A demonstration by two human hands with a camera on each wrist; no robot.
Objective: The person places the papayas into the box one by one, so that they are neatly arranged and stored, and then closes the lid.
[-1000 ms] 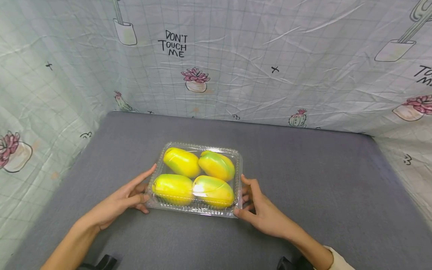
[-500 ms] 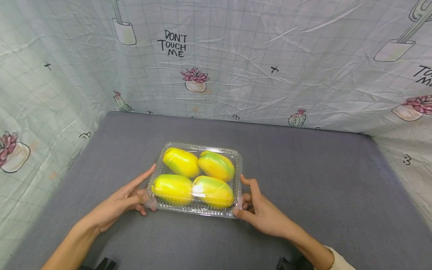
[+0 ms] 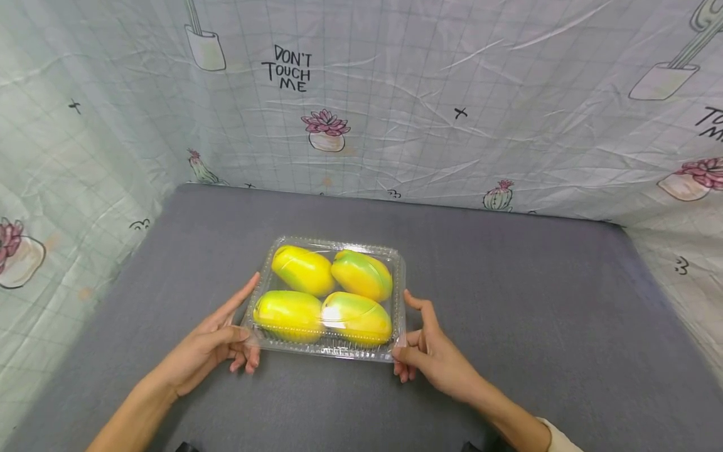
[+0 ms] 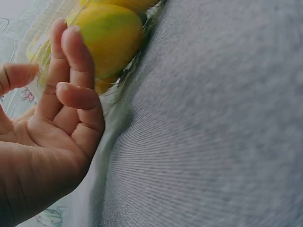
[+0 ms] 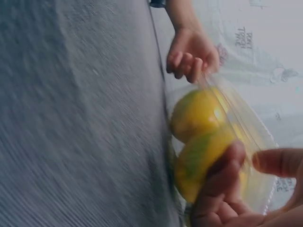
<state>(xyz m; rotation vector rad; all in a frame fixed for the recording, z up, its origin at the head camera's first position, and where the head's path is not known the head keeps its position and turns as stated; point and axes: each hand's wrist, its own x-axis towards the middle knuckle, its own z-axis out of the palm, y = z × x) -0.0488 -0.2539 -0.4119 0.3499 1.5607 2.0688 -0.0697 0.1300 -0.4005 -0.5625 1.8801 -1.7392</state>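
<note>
A clear plastic clamshell container (image 3: 327,353) lies on the grey table, its lid down over several yellow-green mangoes (image 3: 288,314). My left hand (image 3: 200,351) pinches its left rim near the front corner, thumb on top and lower fingers below. At the opposite end, my right hand (image 3: 437,358) grips the right rim near the front corner, index finger along the side. In the left wrist view, bent fingers (image 4: 83,101) overlap the container in front of a mango (image 4: 111,40). The right wrist view catches the thumb (image 5: 279,161) and fingers at the plastic edge beside the mangoes (image 5: 199,113).
The grey table top (image 3: 536,301) stretches out on both sides of the container. Behind it and to the left and right hangs a pale printed curtain (image 3: 395,75). Dark wrist straps show at the bottom edge of the head view.
Fingers of both hands have shifted from the container's sides to beneath its front corners, while the thumbs stay on the rim. The container has hardly moved.
</note>
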